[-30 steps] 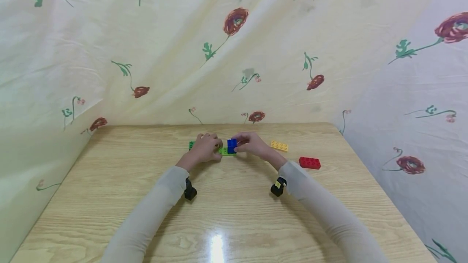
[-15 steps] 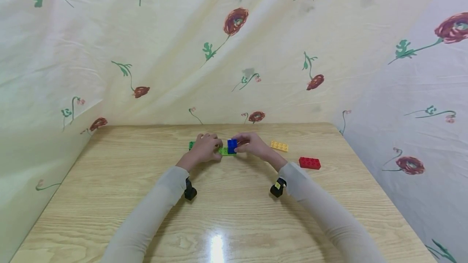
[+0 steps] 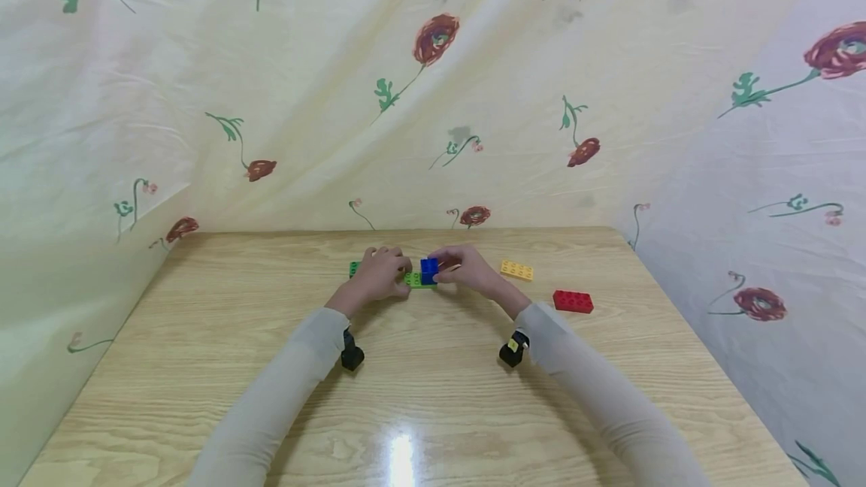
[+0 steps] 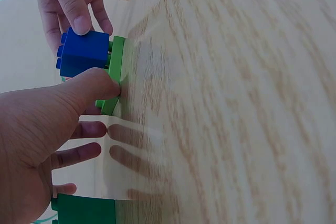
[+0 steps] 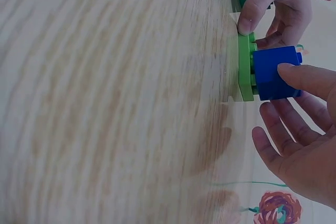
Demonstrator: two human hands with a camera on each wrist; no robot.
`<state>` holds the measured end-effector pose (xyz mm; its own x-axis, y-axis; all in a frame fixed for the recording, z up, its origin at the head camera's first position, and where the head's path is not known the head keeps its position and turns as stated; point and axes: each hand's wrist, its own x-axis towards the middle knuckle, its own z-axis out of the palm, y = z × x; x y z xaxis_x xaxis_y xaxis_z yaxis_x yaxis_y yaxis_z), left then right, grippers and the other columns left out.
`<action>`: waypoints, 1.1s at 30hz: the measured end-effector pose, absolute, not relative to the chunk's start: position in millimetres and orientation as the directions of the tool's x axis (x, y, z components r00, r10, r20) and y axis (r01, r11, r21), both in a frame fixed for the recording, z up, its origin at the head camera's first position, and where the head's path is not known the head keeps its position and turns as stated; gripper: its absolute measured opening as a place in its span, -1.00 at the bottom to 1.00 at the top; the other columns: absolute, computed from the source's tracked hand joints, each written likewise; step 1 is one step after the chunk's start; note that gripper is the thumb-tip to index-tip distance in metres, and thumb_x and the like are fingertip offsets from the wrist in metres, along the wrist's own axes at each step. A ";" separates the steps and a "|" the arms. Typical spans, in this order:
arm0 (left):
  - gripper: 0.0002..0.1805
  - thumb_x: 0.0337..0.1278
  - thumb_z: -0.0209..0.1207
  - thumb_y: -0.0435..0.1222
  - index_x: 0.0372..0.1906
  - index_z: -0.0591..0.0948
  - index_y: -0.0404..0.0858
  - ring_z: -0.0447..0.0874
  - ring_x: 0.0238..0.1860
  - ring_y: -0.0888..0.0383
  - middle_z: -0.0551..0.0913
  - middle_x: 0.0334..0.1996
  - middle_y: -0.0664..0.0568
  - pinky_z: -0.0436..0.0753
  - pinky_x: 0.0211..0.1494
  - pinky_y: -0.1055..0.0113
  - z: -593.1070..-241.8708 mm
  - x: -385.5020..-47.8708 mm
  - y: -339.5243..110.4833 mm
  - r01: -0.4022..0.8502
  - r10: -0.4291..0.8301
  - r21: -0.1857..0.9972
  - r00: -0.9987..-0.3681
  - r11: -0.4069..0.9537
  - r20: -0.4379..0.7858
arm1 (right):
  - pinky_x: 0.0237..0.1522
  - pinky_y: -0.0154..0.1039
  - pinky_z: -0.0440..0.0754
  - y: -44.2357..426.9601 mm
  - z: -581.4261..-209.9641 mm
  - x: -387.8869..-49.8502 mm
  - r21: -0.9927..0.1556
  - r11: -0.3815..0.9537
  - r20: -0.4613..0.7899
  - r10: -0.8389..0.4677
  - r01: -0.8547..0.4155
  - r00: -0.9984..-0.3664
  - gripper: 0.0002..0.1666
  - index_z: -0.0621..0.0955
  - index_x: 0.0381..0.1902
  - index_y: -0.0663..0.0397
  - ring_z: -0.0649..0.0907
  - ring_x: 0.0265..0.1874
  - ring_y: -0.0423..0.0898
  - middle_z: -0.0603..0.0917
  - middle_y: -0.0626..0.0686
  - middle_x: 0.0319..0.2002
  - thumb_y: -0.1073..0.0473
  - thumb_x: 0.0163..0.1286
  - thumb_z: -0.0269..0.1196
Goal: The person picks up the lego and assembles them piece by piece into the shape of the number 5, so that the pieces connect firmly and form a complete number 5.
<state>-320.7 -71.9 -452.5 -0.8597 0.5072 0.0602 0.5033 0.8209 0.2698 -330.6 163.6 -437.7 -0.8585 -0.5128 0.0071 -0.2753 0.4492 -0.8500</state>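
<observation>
Near the back of the table lies a thin light green toy brick (image 3: 413, 279), its left end pinched by my left hand (image 3: 382, 274). Over its right end stands a blue toy brick (image 5: 276, 73). My right hand (image 3: 468, 267) pinches this blue brick, with the thumb on its near side and fingertips on the far side. Green studs show between the two bricks in both wrist views, so a small gap separates the blue brick from the plate's top. A dark green brick (image 4: 86, 211) lies just left of my left hand, which partly hides it in the head view.
Right of the right hand lie a flat yellow brick (image 3: 517, 270) and, closer to the front, a red brick (image 3: 573, 302). The wooden table (image 3: 433, 397) ends at a flowered cloth (image 3: 325, 96) behind and at the sides. Each wrist carries a small black camera (image 3: 352, 352).
</observation>
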 end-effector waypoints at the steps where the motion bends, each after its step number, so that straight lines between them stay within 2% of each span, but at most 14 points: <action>1: -0.60 0.17 0.39 -0.07 0.06 0.70 -0.12 0.52 0.17 -0.11 0.63 0.04 -0.02 0.28 0.46 -0.29 -452.4 -320.5 -71.9 0.504 0.508 0.271 -0.859 0.820 0.061 | 0.08 -0.06 0.69 163.4 -437.4 -330.1 -0.851 0.446 0.009 -0.516 -0.277 -0.856 -0.47 0.58 0.26 0.33 0.68 0.09 0.25 0.67 0.36 0.13 0.37 0.34 0.36; 6: -0.60 0.17 0.38 -0.07 0.07 0.70 -0.13 0.53 0.17 -0.12 0.63 0.04 -0.02 0.27 0.46 -0.31 -452.4 -320.5 -72.2 0.507 0.509 0.270 -0.858 0.819 0.065 | 0.09 -0.04 0.69 163.1 -437.1 -328.9 -0.851 0.445 0.011 -0.519 -0.280 -0.855 -0.46 0.56 0.28 0.35 0.67 0.11 0.28 0.66 0.38 0.14 0.36 0.35 0.36; 20: -0.60 0.17 0.38 -0.07 0.08 0.69 -0.12 0.52 0.20 -0.14 0.62 0.06 -0.02 0.27 0.46 -0.30 -452.9 -321.2 -72.8 0.505 0.507 0.270 -0.859 0.820 0.068 | 0.11 -0.09 0.67 164.7 -443.8 -332.0 -0.848 0.470 -0.014 -0.479 -0.243 -0.877 -0.51 0.63 0.23 0.16 0.71 0.04 0.07 0.71 0.22 0.11 0.32 0.34 0.39; 33: -0.60 0.16 0.39 -0.07 0.06 0.70 -0.12 0.52 0.23 -0.16 0.62 0.00 0.00 0.26 0.46 -0.32 -451.9 -321.7 -73.0 0.509 0.511 0.267 -0.857 0.818 0.067 | 0.12 -0.07 0.67 165.4 -442.5 -332.7 -0.846 0.480 -0.025 -0.472 -0.232 -0.881 -0.51 0.64 0.23 0.15 0.69 0.06 0.08 0.70 0.22 0.12 0.29 0.34 0.40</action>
